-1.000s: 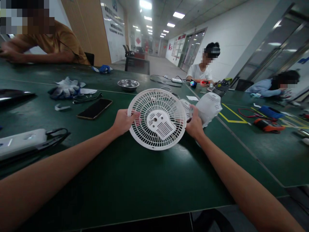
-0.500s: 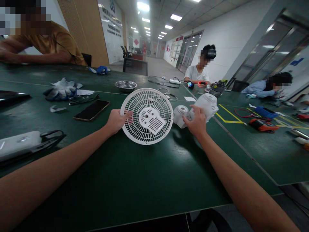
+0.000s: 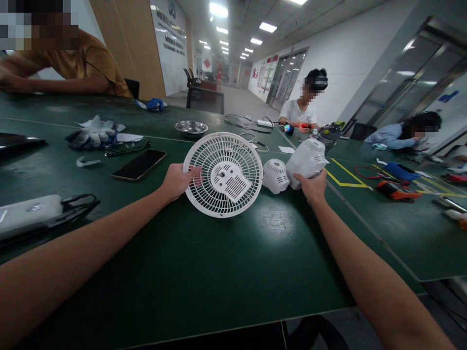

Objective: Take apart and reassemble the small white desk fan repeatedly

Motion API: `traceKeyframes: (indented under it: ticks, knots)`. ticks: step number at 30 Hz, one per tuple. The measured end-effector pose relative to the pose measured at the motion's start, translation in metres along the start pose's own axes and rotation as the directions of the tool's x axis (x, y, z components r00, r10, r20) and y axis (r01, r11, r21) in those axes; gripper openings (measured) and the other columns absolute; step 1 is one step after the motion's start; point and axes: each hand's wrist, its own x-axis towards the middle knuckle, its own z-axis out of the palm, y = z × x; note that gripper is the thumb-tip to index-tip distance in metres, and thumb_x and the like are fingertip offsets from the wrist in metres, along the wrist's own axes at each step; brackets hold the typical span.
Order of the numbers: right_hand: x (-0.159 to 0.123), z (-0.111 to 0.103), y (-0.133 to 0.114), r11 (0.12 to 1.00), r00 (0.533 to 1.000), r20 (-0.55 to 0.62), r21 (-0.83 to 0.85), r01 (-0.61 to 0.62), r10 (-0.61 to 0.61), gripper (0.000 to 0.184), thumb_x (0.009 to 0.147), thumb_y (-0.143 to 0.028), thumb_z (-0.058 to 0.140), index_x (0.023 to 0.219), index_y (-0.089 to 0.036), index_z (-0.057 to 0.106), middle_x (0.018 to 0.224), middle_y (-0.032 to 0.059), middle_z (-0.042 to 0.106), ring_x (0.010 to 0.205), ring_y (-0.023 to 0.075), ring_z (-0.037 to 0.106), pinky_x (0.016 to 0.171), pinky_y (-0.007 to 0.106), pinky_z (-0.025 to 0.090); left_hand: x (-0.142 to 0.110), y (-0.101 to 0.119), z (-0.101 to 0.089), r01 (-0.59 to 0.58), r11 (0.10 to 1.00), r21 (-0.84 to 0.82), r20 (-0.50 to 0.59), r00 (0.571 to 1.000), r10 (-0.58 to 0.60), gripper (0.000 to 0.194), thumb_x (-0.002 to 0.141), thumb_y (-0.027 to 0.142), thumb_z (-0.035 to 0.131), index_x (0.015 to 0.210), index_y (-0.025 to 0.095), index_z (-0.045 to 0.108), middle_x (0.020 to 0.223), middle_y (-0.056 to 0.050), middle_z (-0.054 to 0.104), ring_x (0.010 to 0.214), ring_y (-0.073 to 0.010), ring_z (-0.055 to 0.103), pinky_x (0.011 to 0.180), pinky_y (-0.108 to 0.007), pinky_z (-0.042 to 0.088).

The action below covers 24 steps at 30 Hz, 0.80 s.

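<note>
A round white fan grille (image 3: 223,206) stands tilted toward me, with a vented plate at its centre. My left hand (image 3: 178,182) grips the grille's left rim, thumb on the near side. To the right of the grille sits a small white vented housing (image 3: 276,176). Beside it is a larger white plastic housing (image 3: 306,158), also with slots. My right hand (image 3: 313,186) is closed on the lower right part of this larger housing, its thumb in front and some fingers hidden behind. A thin pale cable (image 3: 261,147) lies behind the grille.
On the left lie a smartphone (image 3: 139,164), work gloves (image 3: 95,133) and a white power strip (image 3: 31,214). A steel bowl (image 3: 191,128) stands behind the grille. An orange multimeter (image 3: 397,191) and a blue pouch (image 3: 402,171) are at right. Several other people sit around the green table (image 3: 204,272).
My right hand has let go of the grille's right side, moved right past the small housing and taken hold of the larger one. My left hand keeps the grille, now slightly further left.
</note>
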Motion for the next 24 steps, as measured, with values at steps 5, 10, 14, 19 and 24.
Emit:
traceKeyframes:
  ticks: [5, 10, 14, 19, 24]
  knots:
    - [0.002, -0.004, -0.027, 0.99, 0.968, -0.228, 0.07, 0.12, -0.102, 0.083, 0.062, -0.047, 0.085, 0.129, -0.017, 0.047, 0.122, 0.0177, 0.069, 0.11, 0.0343, 0.071, 0.1, 0.052, 0.054, 0.001, -0.002, -0.003, -0.036, 0.999, 0.032, 0.019, 0.999, 0.035, 0.021, 0.085, 0.035, 0.079, 0.081, 0.015, 0.075, 0.069, -0.009, 0.075, 0.059, -0.0231, 0.072, 0.057, -0.037, 0.061]
    - [-0.019, -0.003, -0.065, 0.949, 0.961, -0.145, 0.176, 0.261, -0.237, 0.081, 0.065, -0.051, 0.084, 0.129, -0.019, 0.045, 0.122, 0.0183, 0.07, 0.104, 0.0331, 0.074, 0.088, 0.048, 0.06, 0.006, -0.009, -0.005, -0.058, 0.998, 0.019, 0.048, 0.997, 0.057, 0.025, 0.085, 0.039, 0.08, 0.087, 0.014, 0.076, 0.075, -0.01, 0.077, 0.063, -0.0236, 0.074, 0.059, -0.036, 0.062]
    - [-0.042, 0.007, -0.074, 0.982, 0.98, 0.077, 0.067, 0.177, -0.182, 0.081, 0.059, -0.054, 0.089, 0.123, -0.021, 0.052, 0.117, 0.0162, 0.073, 0.102, 0.0351, 0.073, 0.092, 0.053, 0.057, 0.008, -0.013, -0.005, -0.056, 0.998, -0.002, 0.044, 0.997, 0.056, 0.022, 0.085, 0.037, 0.08, 0.085, 0.016, 0.076, 0.075, -0.009, 0.077, 0.063, -0.0235, 0.074, 0.06, -0.037, 0.063]
    - [-0.037, 0.008, -0.06, 0.99, 0.985, 0.094, 0.026, 0.141, -0.142, 0.081, 0.059, -0.056, 0.088, 0.124, -0.02, 0.056, 0.113, 0.0149, 0.074, 0.1, 0.0343, 0.073, 0.093, 0.054, 0.056, 0.006, -0.011, -0.006, -0.052, 0.999, 0.0, 0.051, 0.997, 0.052, 0.021, 0.085, 0.037, 0.08, 0.087, 0.017, 0.076, 0.076, -0.008, 0.077, 0.064, -0.0233, 0.074, 0.062, -0.038, 0.063]
    - [0.006, -0.012, -0.024, 0.994, 0.992, -0.072, -0.012, 0.106, -0.107, 0.082, 0.061, -0.051, 0.087, 0.127, -0.018, 0.053, 0.116, 0.0164, 0.072, 0.103, 0.0339, 0.072, 0.093, 0.053, 0.056, 0.005, -0.009, -0.006, -0.054, 0.999, 0.007, 0.058, 0.997, 0.054, 0.02, 0.086, 0.037, 0.079, 0.086, 0.017, 0.076, 0.075, -0.008, 0.077, 0.063, -0.0223, 0.073, 0.06, -0.037, 0.061]
